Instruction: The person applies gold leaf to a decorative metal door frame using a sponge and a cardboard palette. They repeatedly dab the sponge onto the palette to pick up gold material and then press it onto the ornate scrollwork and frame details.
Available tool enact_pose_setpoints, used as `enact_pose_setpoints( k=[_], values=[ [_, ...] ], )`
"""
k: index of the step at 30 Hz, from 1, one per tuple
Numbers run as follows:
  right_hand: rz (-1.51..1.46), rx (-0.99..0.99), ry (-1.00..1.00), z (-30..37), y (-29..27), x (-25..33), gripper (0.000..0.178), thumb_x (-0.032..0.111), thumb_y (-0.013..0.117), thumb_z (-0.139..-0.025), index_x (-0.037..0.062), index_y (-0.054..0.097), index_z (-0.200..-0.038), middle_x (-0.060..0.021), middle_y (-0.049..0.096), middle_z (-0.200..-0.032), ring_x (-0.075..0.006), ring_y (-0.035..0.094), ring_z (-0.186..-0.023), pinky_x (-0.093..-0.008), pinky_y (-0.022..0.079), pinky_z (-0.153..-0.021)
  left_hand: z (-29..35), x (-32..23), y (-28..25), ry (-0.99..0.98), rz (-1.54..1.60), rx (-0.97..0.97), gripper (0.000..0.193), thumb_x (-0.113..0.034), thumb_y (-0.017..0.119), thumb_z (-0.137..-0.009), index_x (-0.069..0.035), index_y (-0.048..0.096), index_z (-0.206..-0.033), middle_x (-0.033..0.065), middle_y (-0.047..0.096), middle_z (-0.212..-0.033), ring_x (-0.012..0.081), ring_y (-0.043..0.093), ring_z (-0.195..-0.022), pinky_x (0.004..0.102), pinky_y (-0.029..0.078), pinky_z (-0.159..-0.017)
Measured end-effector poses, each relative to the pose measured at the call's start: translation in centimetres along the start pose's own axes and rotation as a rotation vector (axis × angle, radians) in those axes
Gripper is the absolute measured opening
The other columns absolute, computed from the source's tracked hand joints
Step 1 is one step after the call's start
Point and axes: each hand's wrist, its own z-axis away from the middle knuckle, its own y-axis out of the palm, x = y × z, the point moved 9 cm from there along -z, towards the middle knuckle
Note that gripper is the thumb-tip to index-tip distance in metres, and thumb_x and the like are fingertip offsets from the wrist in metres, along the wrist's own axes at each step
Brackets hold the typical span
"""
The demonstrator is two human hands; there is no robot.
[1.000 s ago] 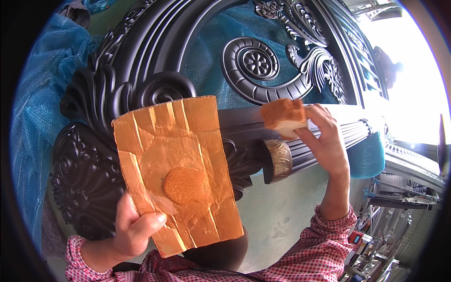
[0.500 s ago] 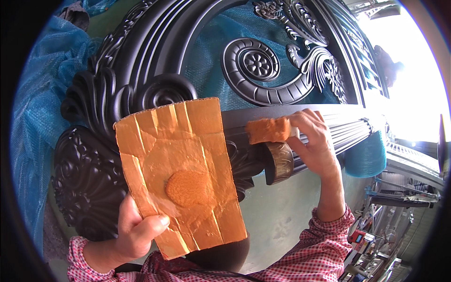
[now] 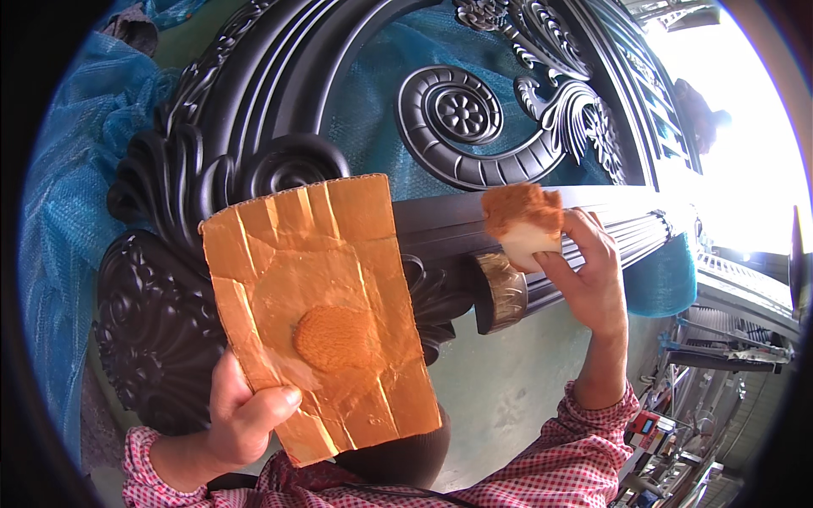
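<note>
My left hand (image 3: 247,413) is closed on the lower left edge of a cardboard sheet (image 3: 318,229) coated in copper-gold paint. A round, textured copper patch (image 3: 337,339) shows on the sheet. My right hand (image 3: 589,271) pinches a pale sponge (image 3: 529,244) between thumb and fingers; its upper end is soaked copper-brown and points up and left. The sponge is above a black ornate metal frame (image 3: 296,76). Just below it, a short leaf-patterned band (image 3: 501,289) on the frame has a gold-bronze colour. The cardboard hides part of the frame behind it.
Blue bubble wrap (image 3: 93,178) lies under and left of the frame, whose scroll (image 3: 461,127) has a flower centre. A blue wrapped bundle (image 3: 665,275) sits at the right. Beyond it are metal racks and equipment (image 3: 677,423). Green floor (image 3: 517,398) shows below the frame.
My right hand has moved a little right and down, and the sponge has turned so its coloured end points upward and more of its pale side shows. The cardboard has shifted slightly left.
</note>
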Motion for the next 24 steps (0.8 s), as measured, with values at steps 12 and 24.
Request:
enact_pose_setpoints(
  k=[12,24],
  values=[
    [-0.191,0.063,-0.097,0.3,2.0,1.8,0.03,0.01,0.07,-0.065,0.0017,0.058,-0.091,-0.0091,0.055,-0.078,-0.0285,0.052,-0.074,-0.0353,0.039,-0.072,-0.3,-0.5,1.1,-0.044,-0.14,-0.002,0.071,-0.019,0.049,-0.072,0.008,0.023,-0.132,0.0209,0.048,-0.121,0.0282,0.056,-0.109,0.04,0.048,-0.092],
    [-0.135,-0.158,-0.012,5.2,-0.8,0.6,0.037,0.009,0.072,-0.06,0.0029,0.06,-0.094,-0.0069,0.059,-0.08,-0.0233,0.053,-0.072,-0.0322,0.039,-0.07,-0.1,-0.8,1.0,-0.019,-0.12,-0.064,0.07,-0.018,0.049,-0.072,0.008,0.023,-0.132,0.0214,0.048,-0.121,0.0289,0.056,-0.108,0.0409,0.049,-0.091]
  ],
)
